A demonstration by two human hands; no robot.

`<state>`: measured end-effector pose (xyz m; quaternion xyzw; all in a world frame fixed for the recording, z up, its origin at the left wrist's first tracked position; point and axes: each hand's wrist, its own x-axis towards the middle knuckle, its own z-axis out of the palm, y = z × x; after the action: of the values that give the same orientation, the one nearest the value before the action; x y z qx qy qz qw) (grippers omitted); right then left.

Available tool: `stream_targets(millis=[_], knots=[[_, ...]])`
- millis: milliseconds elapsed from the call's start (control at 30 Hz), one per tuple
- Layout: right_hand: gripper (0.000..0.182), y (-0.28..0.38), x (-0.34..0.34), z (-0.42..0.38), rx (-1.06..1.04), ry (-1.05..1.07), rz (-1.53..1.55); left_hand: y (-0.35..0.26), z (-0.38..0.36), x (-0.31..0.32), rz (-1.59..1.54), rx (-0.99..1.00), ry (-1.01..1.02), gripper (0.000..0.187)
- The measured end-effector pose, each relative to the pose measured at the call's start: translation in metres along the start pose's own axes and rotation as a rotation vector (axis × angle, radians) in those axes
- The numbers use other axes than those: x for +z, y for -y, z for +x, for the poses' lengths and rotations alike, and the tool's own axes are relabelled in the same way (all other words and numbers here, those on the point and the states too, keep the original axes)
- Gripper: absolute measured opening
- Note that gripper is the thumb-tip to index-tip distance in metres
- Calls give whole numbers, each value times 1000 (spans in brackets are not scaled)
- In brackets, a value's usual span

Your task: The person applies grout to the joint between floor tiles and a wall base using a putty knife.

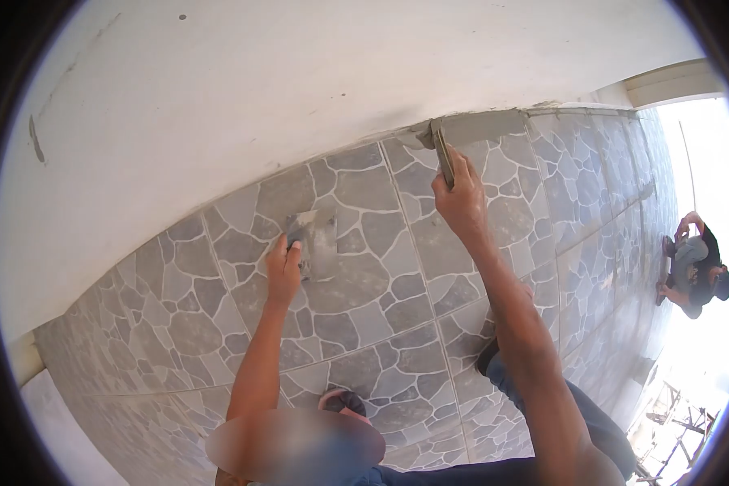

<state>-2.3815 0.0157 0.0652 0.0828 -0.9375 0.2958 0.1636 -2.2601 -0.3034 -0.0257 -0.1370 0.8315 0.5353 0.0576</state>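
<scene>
Grey stone-patterned tiles (364, 292) carry both hands: the left hand (283, 271) presses a flat trowel (316, 241) against them, fingers wrapped on its handle; the right hand (460, 202) grips a narrow float (443, 154), long axis running up to the mortar-smeared top edge (486, 125).

open stone-pattern tiles (364, 324) between both arms, white wall (219, 97) bounding them, second worker (697, 271) well apart at right
</scene>
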Motion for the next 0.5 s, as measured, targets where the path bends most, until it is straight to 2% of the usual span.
stream_targets(millis=[33, 67, 133, 167, 267, 367, 500], knots=[[48, -7, 14, 3, -107, -39, -61, 1, 0, -1, 19, -28, 28, 44], [49, -13, 27, 5, -213, -80, -120, 1, 0, 0, 14, 39, -25, 42], [50, -12, 40, 8, -200, -77, -151, 0, -1, 7, 10, 172, -131, 38], [50, -11, 46, 8, -190, -75, -168, 1, -3, 8, -9, 169, -126, 36], [49, -1, 46, 9, 112, 1, 27, -6, -3, 5, -30, 176, -105, 32], [46, 20, 19, 5, 617, 68, 1132, -2, -2, 5, 4, 219, -105, 31], [45, 28, -2, -11, 840, 102, 1776, -7, -1, 6, -30, 251, -113, 29]])
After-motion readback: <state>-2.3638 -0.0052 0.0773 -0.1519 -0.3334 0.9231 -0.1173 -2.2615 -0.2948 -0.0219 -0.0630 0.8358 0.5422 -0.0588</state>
